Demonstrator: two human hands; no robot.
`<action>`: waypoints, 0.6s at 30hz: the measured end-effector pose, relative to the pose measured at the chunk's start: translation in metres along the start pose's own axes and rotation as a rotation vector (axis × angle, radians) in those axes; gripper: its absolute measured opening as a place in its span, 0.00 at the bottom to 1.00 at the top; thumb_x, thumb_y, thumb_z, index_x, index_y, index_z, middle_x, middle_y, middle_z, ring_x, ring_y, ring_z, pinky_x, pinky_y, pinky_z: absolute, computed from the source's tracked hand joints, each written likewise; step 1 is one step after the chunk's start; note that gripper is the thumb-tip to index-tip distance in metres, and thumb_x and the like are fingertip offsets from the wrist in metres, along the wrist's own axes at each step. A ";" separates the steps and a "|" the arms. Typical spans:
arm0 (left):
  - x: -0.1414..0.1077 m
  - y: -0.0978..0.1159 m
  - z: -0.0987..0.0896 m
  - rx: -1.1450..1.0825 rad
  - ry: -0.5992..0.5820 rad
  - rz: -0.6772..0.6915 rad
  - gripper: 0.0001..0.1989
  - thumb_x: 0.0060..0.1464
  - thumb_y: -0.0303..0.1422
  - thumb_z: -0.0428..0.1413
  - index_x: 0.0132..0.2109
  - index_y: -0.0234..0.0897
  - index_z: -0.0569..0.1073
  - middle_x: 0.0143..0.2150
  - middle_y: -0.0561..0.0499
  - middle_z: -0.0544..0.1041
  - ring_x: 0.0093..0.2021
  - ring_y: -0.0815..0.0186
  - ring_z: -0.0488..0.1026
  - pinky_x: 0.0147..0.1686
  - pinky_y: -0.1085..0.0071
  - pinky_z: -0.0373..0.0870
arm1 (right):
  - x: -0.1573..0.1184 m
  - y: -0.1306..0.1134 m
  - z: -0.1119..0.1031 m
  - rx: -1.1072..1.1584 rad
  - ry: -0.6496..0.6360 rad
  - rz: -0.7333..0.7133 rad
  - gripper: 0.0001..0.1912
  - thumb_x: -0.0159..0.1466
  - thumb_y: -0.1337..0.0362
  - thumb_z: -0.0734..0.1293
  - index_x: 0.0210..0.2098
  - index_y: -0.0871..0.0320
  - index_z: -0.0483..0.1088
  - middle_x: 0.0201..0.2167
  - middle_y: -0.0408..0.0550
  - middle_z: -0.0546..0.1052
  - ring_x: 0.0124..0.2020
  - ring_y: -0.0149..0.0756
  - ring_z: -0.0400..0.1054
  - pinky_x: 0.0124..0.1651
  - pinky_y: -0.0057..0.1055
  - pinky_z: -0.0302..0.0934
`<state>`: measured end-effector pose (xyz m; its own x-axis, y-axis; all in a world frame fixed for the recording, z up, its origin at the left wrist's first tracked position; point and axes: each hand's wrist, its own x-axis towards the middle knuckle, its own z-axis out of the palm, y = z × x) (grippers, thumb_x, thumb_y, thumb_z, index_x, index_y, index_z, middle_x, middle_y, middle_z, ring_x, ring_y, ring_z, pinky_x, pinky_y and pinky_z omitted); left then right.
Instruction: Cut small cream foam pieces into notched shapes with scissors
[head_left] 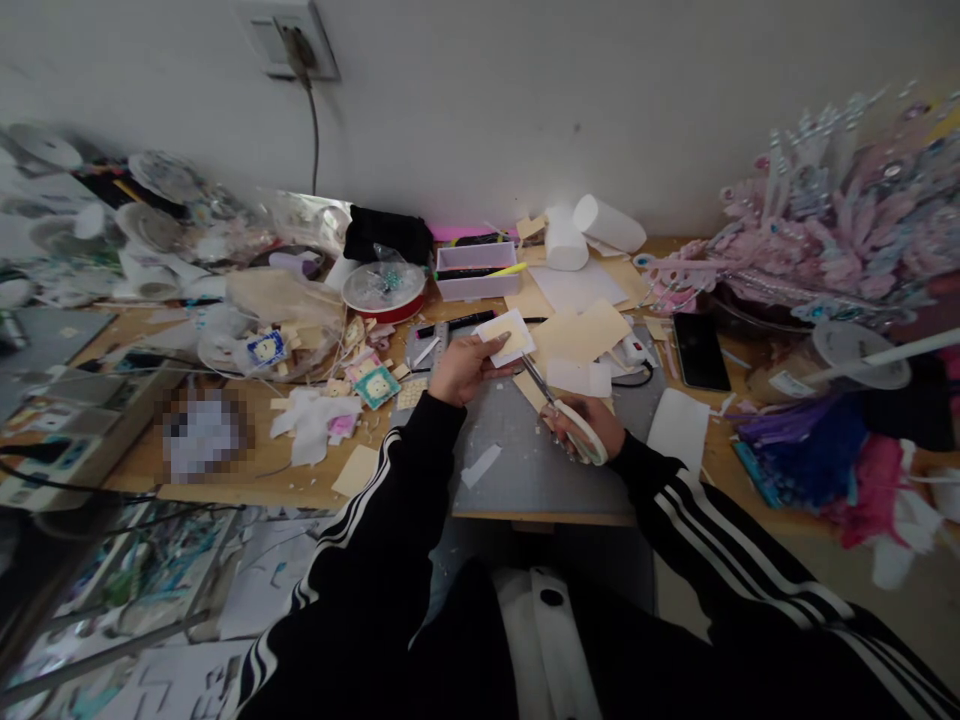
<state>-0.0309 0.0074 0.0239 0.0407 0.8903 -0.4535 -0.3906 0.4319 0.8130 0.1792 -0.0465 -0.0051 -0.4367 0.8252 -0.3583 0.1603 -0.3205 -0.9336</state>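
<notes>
Over the grey cutting mat (517, 470), my left hand (466, 368) pinches a small white card (507, 338) with a cream square on its face. My right hand (589, 428) is closed around the handles of a pair of scissors (587, 436) with white grips. Their blades point up and left to the card's lower right edge; whether they touch the card I cannot tell. Cream sheets (581, 335) lie just behind my hands. A strip of white paper (481, 465) rests on the mat in front.
Small decorated squares (377, 384) and paper scraps lie left of the mat. A lilac box of pens (478, 272) and white rolls (566, 240) stand at the back. To the right are a phone (700, 351), a plastic cup (832, 365) and pink ornaments (810, 240).
</notes>
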 end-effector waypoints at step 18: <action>0.000 -0.002 0.001 0.031 -0.005 0.001 0.09 0.56 0.26 0.60 0.44 0.28 0.78 0.36 0.41 0.83 0.32 0.62 0.81 0.35 0.66 0.82 | 0.002 0.002 0.001 -0.033 0.045 0.010 0.16 0.50 0.56 0.75 0.31 0.60 0.71 0.14 0.37 0.68 0.11 0.24 0.59 0.13 0.23 0.54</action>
<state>-0.0293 0.0068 0.0225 0.0452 0.8914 -0.4509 -0.3618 0.4353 0.8244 0.1780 -0.0457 -0.0079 -0.3947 0.8424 -0.3667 0.1938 -0.3139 -0.9295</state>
